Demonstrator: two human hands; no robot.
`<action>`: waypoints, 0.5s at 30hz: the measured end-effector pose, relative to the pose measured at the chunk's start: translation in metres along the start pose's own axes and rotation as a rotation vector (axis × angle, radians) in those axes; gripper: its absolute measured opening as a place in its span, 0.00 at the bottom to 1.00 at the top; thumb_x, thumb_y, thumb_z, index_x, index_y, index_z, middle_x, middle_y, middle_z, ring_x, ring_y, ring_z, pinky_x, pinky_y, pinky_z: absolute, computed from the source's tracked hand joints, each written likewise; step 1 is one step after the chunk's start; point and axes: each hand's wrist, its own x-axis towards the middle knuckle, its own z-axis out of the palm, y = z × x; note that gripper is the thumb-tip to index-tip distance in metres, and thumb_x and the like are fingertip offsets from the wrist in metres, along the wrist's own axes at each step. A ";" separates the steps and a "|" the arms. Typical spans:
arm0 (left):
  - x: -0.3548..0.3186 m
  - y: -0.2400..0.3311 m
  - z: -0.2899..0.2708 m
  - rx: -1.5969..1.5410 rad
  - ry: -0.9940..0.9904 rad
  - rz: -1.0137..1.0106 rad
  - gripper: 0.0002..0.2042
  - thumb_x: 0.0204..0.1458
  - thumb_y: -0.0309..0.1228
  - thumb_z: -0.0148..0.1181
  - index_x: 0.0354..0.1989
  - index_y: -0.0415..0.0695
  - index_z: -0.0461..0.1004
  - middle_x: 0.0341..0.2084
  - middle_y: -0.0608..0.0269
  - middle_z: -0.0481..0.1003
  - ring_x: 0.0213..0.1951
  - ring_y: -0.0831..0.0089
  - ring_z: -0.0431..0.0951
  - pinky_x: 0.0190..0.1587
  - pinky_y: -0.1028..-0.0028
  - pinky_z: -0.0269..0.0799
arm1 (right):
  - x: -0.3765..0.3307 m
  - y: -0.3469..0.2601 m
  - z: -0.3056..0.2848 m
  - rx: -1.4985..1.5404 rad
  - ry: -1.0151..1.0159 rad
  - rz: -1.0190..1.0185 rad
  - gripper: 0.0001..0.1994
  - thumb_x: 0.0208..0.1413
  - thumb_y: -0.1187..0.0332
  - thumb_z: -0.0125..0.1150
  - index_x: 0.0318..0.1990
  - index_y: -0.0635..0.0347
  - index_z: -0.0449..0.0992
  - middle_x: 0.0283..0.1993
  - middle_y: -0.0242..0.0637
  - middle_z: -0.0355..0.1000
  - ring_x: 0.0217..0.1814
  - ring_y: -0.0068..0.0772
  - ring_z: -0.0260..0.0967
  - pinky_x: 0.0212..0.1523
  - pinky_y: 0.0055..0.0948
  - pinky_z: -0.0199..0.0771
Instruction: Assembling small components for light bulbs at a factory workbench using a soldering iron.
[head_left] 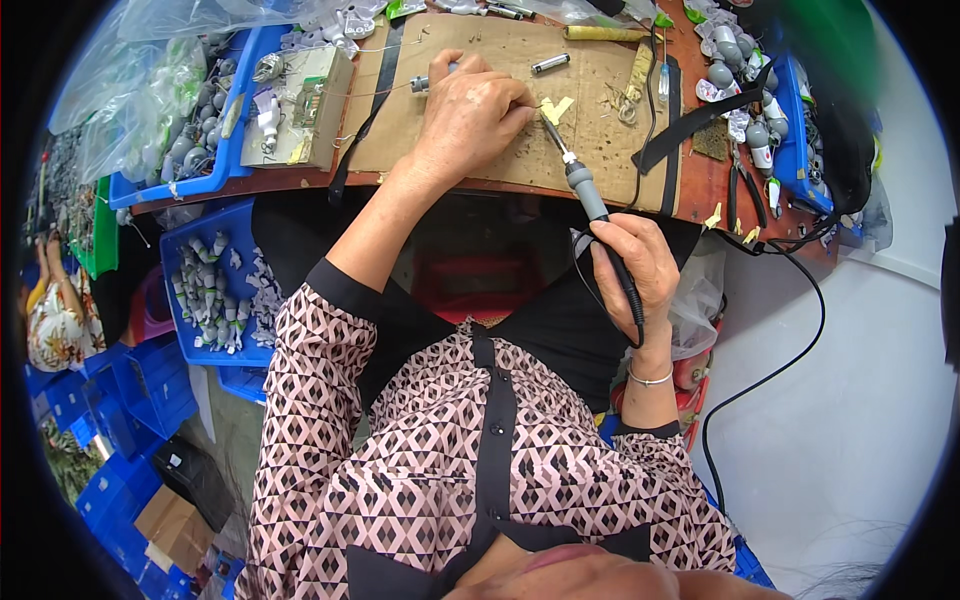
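Note:
My right hand [637, 262] is wrapped round a soldering iron [588, 192] with a grey collar and black handle. The iron's tip points up and left, by a yellowish scrap [557, 109] on the cardboard mat [600, 150]. Close to that tip, my left hand [470, 112] is closed, thumb and forefinger pinched together. What lies between those fingers is hidden. A small grey cylindrical part [419, 84] shows at the left hand's outer edge, with a thin wire running left from it; the frame does not show whether the hand grips it. A short silver cylinder [550, 64] lies beyond.
A pale box with wires [310, 110] stands left on the table. Blue bins of bulb-like parts flank the mat; another blue tray [178, 262] sits lower left. Pliers [745, 190], a black strap [700, 125] and the iron's cable [822, 310] are at right. Another person's arm [62, 275] shows far left.

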 end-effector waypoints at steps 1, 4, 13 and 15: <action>0.000 0.000 0.000 0.000 0.000 0.000 0.06 0.49 0.35 0.68 0.30 0.47 0.83 0.26 0.68 0.80 0.39 0.68 0.75 0.61 0.61 0.56 | 0.000 0.000 0.000 0.001 -0.002 -0.001 0.16 0.47 0.83 0.67 0.46 0.60 0.79 0.41 0.44 0.75 0.40 0.42 0.76 0.42 0.33 0.76; 0.001 0.000 0.001 0.005 -0.002 0.003 0.06 0.49 0.34 0.68 0.30 0.47 0.83 0.26 0.68 0.80 0.39 0.68 0.75 0.61 0.61 0.56 | -0.001 0.001 0.000 -0.002 0.002 -0.003 0.16 0.47 0.83 0.67 0.46 0.60 0.79 0.41 0.44 0.75 0.40 0.42 0.76 0.42 0.33 0.76; 0.000 0.000 0.001 0.010 0.002 0.001 0.06 0.49 0.35 0.68 0.30 0.47 0.83 0.25 0.68 0.80 0.39 0.68 0.75 0.60 0.61 0.56 | -0.001 0.002 0.001 -0.004 0.000 -0.008 0.17 0.48 0.84 0.67 0.46 0.60 0.79 0.41 0.44 0.76 0.40 0.42 0.76 0.43 0.33 0.77; 0.000 0.000 0.001 0.005 0.001 -0.002 0.05 0.49 0.35 0.68 0.30 0.48 0.83 0.25 0.69 0.80 0.39 0.69 0.76 0.60 0.61 0.56 | 0.000 0.002 0.002 0.001 0.002 -0.010 0.17 0.47 0.84 0.67 0.46 0.60 0.79 0.41 0.44 0.76 0.40 0.42 0.76 0.43 0.33 0.77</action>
